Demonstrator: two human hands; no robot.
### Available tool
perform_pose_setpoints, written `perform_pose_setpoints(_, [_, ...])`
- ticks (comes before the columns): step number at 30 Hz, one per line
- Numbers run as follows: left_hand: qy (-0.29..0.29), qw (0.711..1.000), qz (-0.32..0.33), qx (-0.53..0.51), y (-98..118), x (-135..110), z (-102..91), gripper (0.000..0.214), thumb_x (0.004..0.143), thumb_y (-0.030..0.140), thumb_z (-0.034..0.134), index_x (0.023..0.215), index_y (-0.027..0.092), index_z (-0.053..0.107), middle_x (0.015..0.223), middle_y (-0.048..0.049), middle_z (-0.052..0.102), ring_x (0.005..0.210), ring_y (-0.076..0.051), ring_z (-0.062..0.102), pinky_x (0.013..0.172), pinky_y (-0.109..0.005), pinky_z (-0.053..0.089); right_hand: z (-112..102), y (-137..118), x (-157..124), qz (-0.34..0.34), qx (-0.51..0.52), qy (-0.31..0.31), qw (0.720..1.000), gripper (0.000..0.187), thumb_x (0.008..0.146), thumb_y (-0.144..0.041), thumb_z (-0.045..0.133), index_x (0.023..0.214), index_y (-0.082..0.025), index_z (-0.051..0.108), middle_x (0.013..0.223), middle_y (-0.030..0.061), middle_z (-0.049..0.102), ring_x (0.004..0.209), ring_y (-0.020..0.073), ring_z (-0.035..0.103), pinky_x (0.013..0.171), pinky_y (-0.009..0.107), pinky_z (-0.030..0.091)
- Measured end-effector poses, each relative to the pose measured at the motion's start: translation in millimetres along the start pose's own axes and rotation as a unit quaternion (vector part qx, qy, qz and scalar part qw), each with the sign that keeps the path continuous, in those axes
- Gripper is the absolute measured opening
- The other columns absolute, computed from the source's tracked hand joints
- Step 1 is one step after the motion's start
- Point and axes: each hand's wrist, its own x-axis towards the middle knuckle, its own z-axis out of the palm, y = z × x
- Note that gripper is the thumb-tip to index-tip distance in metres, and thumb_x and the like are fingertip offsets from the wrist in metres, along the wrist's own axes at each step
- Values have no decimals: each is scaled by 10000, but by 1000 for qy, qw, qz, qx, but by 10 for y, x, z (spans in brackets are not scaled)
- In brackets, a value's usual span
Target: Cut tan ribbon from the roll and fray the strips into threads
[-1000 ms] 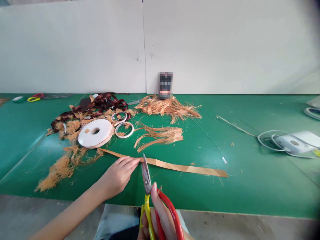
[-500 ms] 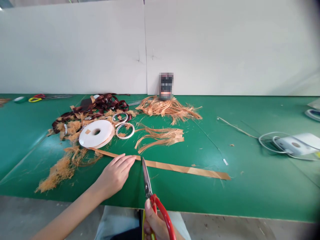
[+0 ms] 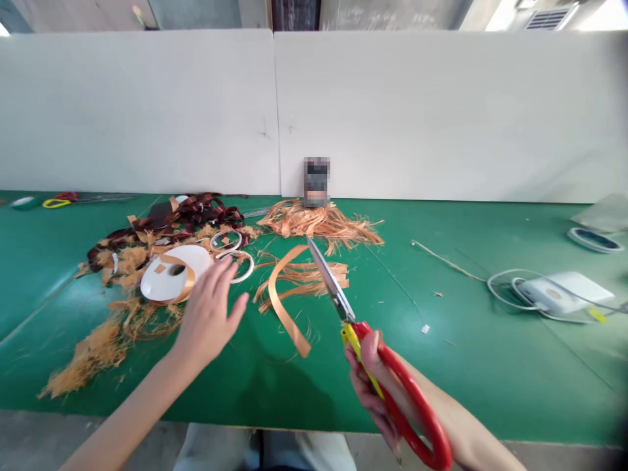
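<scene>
My right hand [image 3: 370,383] grips scissors [image 3: 387,373] with red and yellow handles, and their blades are together and point up and left. Left of the blades, a curved strip of tan ribbon [image 3: 282,307] lies loose, its upper part over several frayed ribbon pieces [image 3: 324,278]. My left hand [image 3: 210,304] is just right of a white ribbon spool [image 3: 164,281], thumb apart from the fingers. A loop of tan ribbon shows over the spool's face. Whether the fingers touch the spool cannot be made out. Two white rings [image 3: 241,268] lie just beyond the hand.
A heap of frayed ribbon [image 3: 318,222] lies at the back, below a blurred dark box [image 3: 316,183]. Dark brown ribbon [image 3: 206,212] and tan scraps [image 3: 88,356] are at left. A white device with a cable [image 3: 564,291] sits at right on the green table [image 3: 441,386].
The ribbon that lay straight across the table is now a separate, curled strip. My right hand has moved right with the scissors. My left hand has come off the ribbon toward the spool.
</scene>
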Motion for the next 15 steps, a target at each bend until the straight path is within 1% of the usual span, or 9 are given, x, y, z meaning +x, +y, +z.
perform_pose_setpoints(2, [-37,993,-18,-107,198,54,122,643,890,365,504,1439,188,221,1434,-175,412,1334,-302,384,1076,-504,344,-81,-35,4,-20,9,-26,999,556,838,-736,251,785,-205,408,548,-84,377,344,22,370,364,138,394])
perform_pose_setpoints(4, [-49,981,-51,-182,367,188,204,694,891,385,504,1459,204,149,1471,-180,354,1356,-294,353,1073,-496,345,-127,-59,0,-29,14,-49,998,560,848,-730,216,781,-205,401,544,-83,380,336,20,380,363,134,405])
perform_pose_setpoints(6, [-41,971,-51,-230,493,393,245,745,858,395,558,1456,192,165,1499,-180,306,1387,-298,290,1102,-490,296,-152,-93,-11,-28,13,-71,997,562,842,-736,237,772,-203,399,542,-83,386,332,14,386,357,123,402])
perform_pose_setpoints(8, [-40,957,-29,-286,582,624,256,692,829,400,598,1410,190,287,1463,-158,379,1367,-289,321,1104,-468,290,-176,-141,-19,-22,16,-93,995,577,831,-748,251,767,-197,408,534,-83,387,329,11,389,347,113,393])
perform_pose_setpoints(9, [-49,944,-28,-327,614,731,253,577,838,405,583,1341,195,393,1389,-139,477,1311,-279,405,1075,-452,331,-195,-170,-18,-22,17,-99,995,585,827,-753,250,764,-195,412,527,-83,384,325,12,387,338,112,388])
perform_pose_setpoints(11, [-78,907,-46,-412,656,909,232,302,885,397,501,1094,194,577,1107,-90,661,1075,-237,593,948,-393,445,-252,-236,-5,-33,15,-97,995,592,830,-754,238,757,-195,420,512,-84,380,314,19,378,319,122,384])
perform_pose_setpoints(12, [-87,891,-61,-442,666,977,214,244,899,381,469,949,191,614,941,-63,692,937,-214,637,872,-358,479,-291,-275,9,-43,10,-87,995,588,836,-747,234,751,-196,422,505,-84,381,309,23,375,311,128,381])
perform_pose_setpoints(13, [-87,881,-76,-459,667,1032,192,248,904,362,453,828,189,612,805,-39,683,823,-194,647,804,-327,492,-337,-317,26,-52,3,-72,996,583,841,-741,234,745,-198,423,497,-84,382,304,28,371,304,135,376])
perform_pose_setpoints(15, [-59,882,-102,-456,650,1116,140,256,891,335,463,712,189,573,662,-11,637,700,-173,629,716,-291,486,-444,-413,74,-62,-8,-35,997,577,842,-738,239,734,-202,422,478,-86,377,298,38,365,300,149,363])
